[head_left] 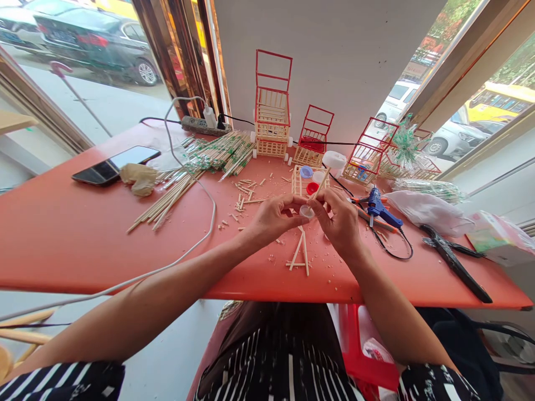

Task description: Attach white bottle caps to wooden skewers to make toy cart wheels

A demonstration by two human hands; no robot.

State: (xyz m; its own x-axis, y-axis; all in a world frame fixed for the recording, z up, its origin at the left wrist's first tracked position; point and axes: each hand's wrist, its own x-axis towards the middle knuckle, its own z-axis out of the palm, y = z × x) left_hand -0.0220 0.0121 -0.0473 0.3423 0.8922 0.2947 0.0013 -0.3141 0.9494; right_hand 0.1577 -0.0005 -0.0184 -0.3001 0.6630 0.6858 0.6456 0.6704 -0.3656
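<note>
My left hand (280, 216) pinches a small whitish bottle cap (306, 212) by its edge. In my right hand (339, 216) is a thin wooden stick (321, 184), gripped near its lower end, which meets the cap. A thick white round piece (334, 160) sits at the stick's upper end. Just beyond my hands, a small stick frame (296, 181) has a blue cap (306, 172), a red cap (312, 189) and a pale cap (319, 177) by it. Below my hands, several short sticks (298, 256) form a narrow triangle on the table.
Stick-built carts with red handles (272, 111) stand along the wall. Bundled sticks (217, 153), a phone (98, 171) and a looping white cable (211, 223) lie left on the red table (104, 239). To the right are a blue glue gun (378, 207) and black-handled cutters (455, 264).
</note>
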